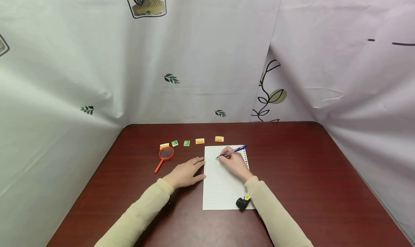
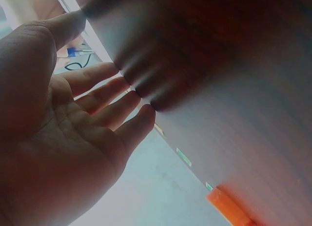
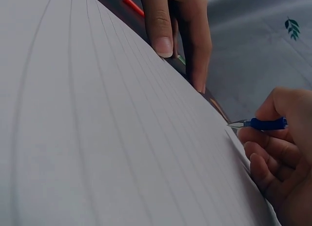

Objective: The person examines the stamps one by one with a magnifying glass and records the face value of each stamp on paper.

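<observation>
A blue pen [image 1: 240, 148] is pinched in my right hand [image 1: 235, 164], its tip at the upper part of a lined white sheet of paper [image 1: 220, 189]. Faint marks show beside the tip in the head view. The right wrist view shows the pen [image 3: 268, 124] between thumb and fingers, with the other fingers curled below. My left hand [image 1: 186, 173] lies palm down with relaxed, spread fingers, fingertips and thumb right at the sheet's left edge. In the left wrist view the fingers of that hand [image 2: 78, 113] are nearly straight, with nothing held in them.
Left of my left hand lies a red magnifying glass [image 1: 159, 165], its lens overlapping an orange stamp-like piece [image 1: 164, 145]. Small green pieces [image 1: 186, 143] and more orange pieces [image 1: 200, 141] form a row behind. A small black object with a yellow patch [image 1: 241, 203] is beside my right sleeve.
</observation>
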`<act>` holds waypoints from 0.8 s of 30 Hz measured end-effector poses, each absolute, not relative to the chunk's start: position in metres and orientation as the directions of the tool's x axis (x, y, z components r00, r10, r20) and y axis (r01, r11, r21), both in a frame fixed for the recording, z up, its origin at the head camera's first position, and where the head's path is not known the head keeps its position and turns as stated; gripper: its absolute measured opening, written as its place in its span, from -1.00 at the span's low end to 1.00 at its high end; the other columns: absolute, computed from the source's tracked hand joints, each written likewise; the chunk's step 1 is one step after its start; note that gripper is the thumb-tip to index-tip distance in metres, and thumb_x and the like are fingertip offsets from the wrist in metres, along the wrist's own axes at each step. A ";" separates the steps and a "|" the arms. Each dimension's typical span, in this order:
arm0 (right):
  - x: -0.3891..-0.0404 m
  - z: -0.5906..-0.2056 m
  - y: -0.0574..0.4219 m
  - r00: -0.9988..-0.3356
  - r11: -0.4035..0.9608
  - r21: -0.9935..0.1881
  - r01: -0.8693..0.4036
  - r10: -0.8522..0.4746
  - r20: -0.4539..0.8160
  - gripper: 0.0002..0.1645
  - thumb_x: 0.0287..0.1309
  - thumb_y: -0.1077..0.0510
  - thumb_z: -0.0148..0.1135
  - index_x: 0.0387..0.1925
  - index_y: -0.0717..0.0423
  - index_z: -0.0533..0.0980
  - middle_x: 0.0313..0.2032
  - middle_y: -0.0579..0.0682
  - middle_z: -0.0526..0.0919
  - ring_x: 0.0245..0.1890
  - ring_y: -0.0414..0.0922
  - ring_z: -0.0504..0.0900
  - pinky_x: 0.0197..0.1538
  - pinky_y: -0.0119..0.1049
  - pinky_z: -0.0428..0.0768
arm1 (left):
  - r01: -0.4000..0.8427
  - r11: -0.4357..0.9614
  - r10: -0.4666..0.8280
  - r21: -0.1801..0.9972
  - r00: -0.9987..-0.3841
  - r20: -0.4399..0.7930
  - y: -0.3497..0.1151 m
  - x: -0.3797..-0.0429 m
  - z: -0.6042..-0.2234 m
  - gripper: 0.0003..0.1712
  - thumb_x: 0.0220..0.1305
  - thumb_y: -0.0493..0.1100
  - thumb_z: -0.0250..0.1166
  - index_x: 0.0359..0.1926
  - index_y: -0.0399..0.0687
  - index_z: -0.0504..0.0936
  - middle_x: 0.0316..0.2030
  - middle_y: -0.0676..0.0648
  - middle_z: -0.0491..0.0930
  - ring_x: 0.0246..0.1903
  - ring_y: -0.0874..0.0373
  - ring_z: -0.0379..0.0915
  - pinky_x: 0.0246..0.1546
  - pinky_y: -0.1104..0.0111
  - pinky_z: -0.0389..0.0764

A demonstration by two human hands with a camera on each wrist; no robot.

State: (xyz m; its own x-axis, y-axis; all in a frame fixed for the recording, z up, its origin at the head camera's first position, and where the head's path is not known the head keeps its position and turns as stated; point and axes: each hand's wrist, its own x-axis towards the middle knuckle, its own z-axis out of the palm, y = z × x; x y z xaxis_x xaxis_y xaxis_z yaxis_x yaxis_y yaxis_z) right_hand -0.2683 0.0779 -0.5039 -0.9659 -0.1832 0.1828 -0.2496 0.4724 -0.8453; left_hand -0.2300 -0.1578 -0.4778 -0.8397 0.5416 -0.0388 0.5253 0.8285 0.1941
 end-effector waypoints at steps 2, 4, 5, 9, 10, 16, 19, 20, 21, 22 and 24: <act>-0.268 -0.504 0.078 -0.968 0.478 -0.843 -0.246 -0.172 0.184 -0.94 0.19 0.15 0.25 -0.29 -0.09 0.54 -0.49 -0.17 0.61 -0.46 -0.18 0.50 -0.31 -0.26 0.42 | 0.525 0.829 0.541 0.193 -0.840 -0.043 -0.157 -0.230 -0.477 -0.25 0.40 0.20 0.24 0.42 -0.15 0.42 0.40 -0.18 0.36 0.38 -0.06 0.30 0.22 0.07 0.49; -0.268 -0.504 0.078 -0.968 0.480 -0.842 -0.246 -0.169 0.186 -0.94 0.20 0.14 0.25 -0.28 -0.08 0.54 -0.49 -0.17 0.61 -0.46 -0.19 0.49 -0.31 -0.27 0.41 | 0.521 0.831 0.539 0.197 -0.841 -0.050 -0.157 -0.229 -0.476 -0.26 0.40 0.19 0.25 0.41 -0.16 0.43 0.40 -0.18 0.35 0.38 -0.06 0.29 0.23 0.07 0.48; -0.268 -0.504 0.078 -0.967 0.480 -0.842 -0.248 -0.172 0.187 -0.94 0.20 0.15 0.25 -0.28 -0.08 0.54 -0.49 -0.17 0.61 -0.46 -0.19 0.49 -0.32 -0.28 0.41 | 0.521 0.830 0.540 0.198 -0.840 -0.049 -0.157 -0.229 -0.476 -0.26 0.40 0.18 0.26 0.41 -0.17 0.43 0.40 -0.19 0.36 0.38 -0.07 0.29 0.22 0.06 0.48; -0.269 -0.505 0.078 -0.964 0.474 -0.842 -0.256 -0.186 0.189 -0.95 0.20 0.15 0.27 -0.29 -0.07 0.55 -0.48 -0.17 0.62 -0.46 -0.19 0.49 -0.32 -0.28 0.41 | 0.517 0.831 0.536 0.204 -0.843 -0.045 -0.156 -0.229 -0.475 -0.27 0.40 0.17 0.26 0.40 -0.17 0.43 0.40 -0.19 0.36 0.39 -0.08 0.27 0.23 0.06 0.47; -0.269 -0.505 0.078 -0.963 0.477 -0.840 -0.260 -0.192 0.189 -0.95 0.19 0.14 0.28 -0.30 -0.07 0.56 -0.47 -0.18 0.62 -0.45 -0.20 0.49 -0.31 -0.28 0.42 | 0.517 0.831 0.535 0.204 -0.843 -0.045 -0.156 -0.229 -0.475 -0.27 0.40 0.17 0.26 0.40 -0.17 0.43 0.40 -0.19 0.36 0.40 -0.08 0.27 0.24 0.06 0.47; -0.271 -0.506 0.079 -0.959 0.490 -0.828 -0.273 -0.206 0.194 -0.94 0.16 0.10 0.28 -0.33 -0.02 0.57 -0.45 -0.20 0.63 -0.42 -0.21 0.51 -0.25 -0.28 0.43 | 0.520 0.829 0.537 0.205 -0.843 -0.038 -0.156 -0.229 -0.477 -0.28 0.40 0.15 0.27 0.39 -0.19 0.44 0.39 -0.20 0.36 0.39 -0.09 0.28 0.22 0.06 0.48; -0.271 -0.507 0.079 -0.961 0.475 -0.839 -0.266 -0.196 0.194 -0.93 0.18 0.11 0.25 -0.32 0.00 0.57 -0.45 -0.19 0.64 -0.43 -0.20 0.51 -0.27 -0.29 0.43 | 0.516 0.833 0.533 0.200 -0.845 -0.044 -0.156 -0.229 -0.478 -0.27 0.39 0.16 0.27 0.40 -0.18 0.44 0.39 -0.20 0.36 0.39 -0.08 0.28 0.22 0.06 0.48; -0.271 -0.507 0.079 -0.962 0.474 -0.840 -0.264 -0.192 0.194 -0.93 0.18 0.11 0.25 -0.31 0.01 0.57 -0.46 -0.18 0.64 -0.44 -0.19 0.51 -0.27 -0.29 0.43 | 0.513 0.835 0.531 0.199 -0.846 -0.046 -0.156 -0.230 -0.478 -0.27 0.39 0.16 0.27 0.40 -0.18 0.44 0.39 -0.19 0.36 0.39 -0.08 0.28 0.22 0.06 0.48; -0.271 -0.507 0.079 -0.963 0.475 -0.840 -0.262 -0.188 0.194 -0.94 0.17 0.11 0.24 -0.32 0.00 0.57 -0.46 -0.18 0.64 -0.44 -0.20 0.51 -0.28 -0.30 0.42 | 0.512 0.836 0.529 0.198 -0.847 -0.047 -0.156 -0.230 -0.478 -0.27 0.39 0.16 0.27 0.40 -0.18 0.44 0.40 -0.19 0.36 0.39 -0.08 0.28 0.22 0.06 0.48; -0.271 -0.507 0.079 -0.963 0.478 -0.839 -0.262 -0.185 0.195 -0.94 0.17 0.12 0.24 -0.32 -0.01 0.57 -0.47 -0.18 0.64 -0.45 -0.20 0.50 -0.29 -0.30 0.42 | 0.511 0.837 0.529 0.197 -0.848 -0.048 -0.156 -0.230 -0.478 -0.27 0.39 0.16 0.27 0.40 -0.18 0.43 0.40 -0.19 0.36 0.39 -0.08 0.28 0.23 0.07 0.48; -0.271 -0.507 0.079 -0.964 0.484 -0.835 -0.261 -0.177 0.198 -0.95 0.15 0.13 0.23 -0.32 -0.02 0.57 -0.48 -0.17 0.63 -0.46 -0.20 0.49 -0.31 -0.30 0.41 | 0.510 0.838 0.528 0.194 -0.848 -0.049 -0.156 -0.230 -0.478 -0.27 0.39 0.16 0.27 0.41 -0.18 0.43 0.40 -0.19 0.36 0.39 -0.07 0.27 0.23 0.07 0.47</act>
